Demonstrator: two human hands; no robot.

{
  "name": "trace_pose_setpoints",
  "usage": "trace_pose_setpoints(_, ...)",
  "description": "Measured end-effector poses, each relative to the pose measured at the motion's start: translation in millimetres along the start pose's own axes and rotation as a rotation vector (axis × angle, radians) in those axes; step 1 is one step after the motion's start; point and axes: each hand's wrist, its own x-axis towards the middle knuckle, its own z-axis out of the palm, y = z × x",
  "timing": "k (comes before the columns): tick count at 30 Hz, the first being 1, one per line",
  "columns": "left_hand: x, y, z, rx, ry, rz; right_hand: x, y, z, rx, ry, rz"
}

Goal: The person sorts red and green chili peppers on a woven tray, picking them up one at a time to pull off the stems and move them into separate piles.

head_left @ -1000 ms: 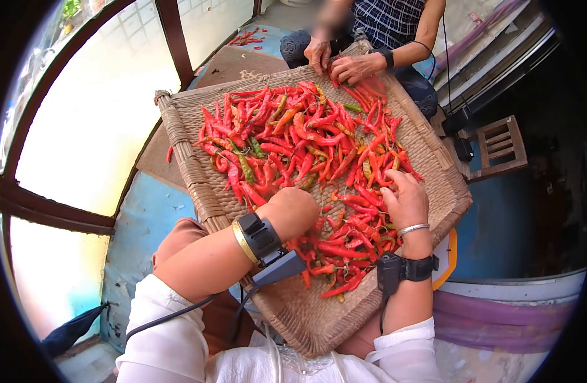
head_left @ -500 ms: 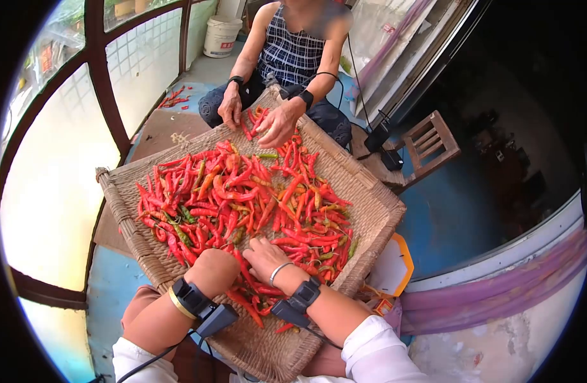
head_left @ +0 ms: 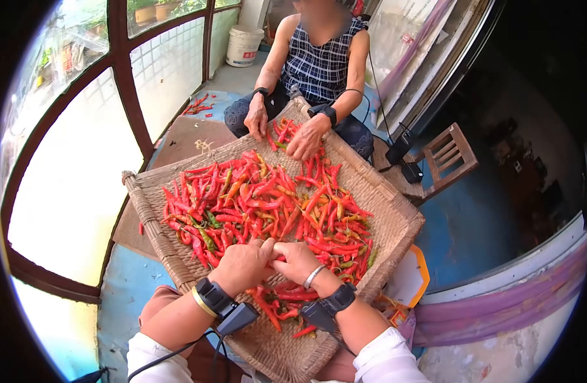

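Many red chili peppers, with a few green and orange ones among them, lie heaped in a woven basket tray. Over the near side of the heap, my left hand and my right hand meet at the fingertips. Both are closed in a pinch. Whatever they hold between them is hidden by the fingers. Below my hands, a smaller group of red chili peppers rests near the tray's close end.
Across the tray sits another person, whose hands are at the far chili peppers. A wooden chair with black devices stands to the right. A white bucket is at the back, and an orange-rimmed container lies by the tray's right edge.
My hands have come up from the peppers and together, fingertips meeting. The other person's right hand has shifted slightly over the far peppers. The whole view has moved a little.
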Motion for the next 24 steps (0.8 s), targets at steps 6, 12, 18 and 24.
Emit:
trace_pose_setpoints(6, 1.0, -0.9, -13.0, -0.086, -0.222, 0.025, -10.3, -20.8, -26.2, 0.169, 0.02, 0.04)
trace_pose_setpoints(12, -0.5, -5.2, -16.0, -0.172, -0.171, -0.055, -16.5, -18.7, -61.7, 0.127, 0.286, 0.076)
trace_pose_setpoints(18, 2.9, -4.1, -13.5, -0.07, -0.294, -0.047, -27.1, 3.5, -103.3, 0.396, 0.583, 0.189)
trace_pose_setpoints(24, 4.7, -6.1, -6.9, 0.01, -0.323, -0.035, -36.7, 14.5, -117.5, 0.55, 0.773, 0.152)
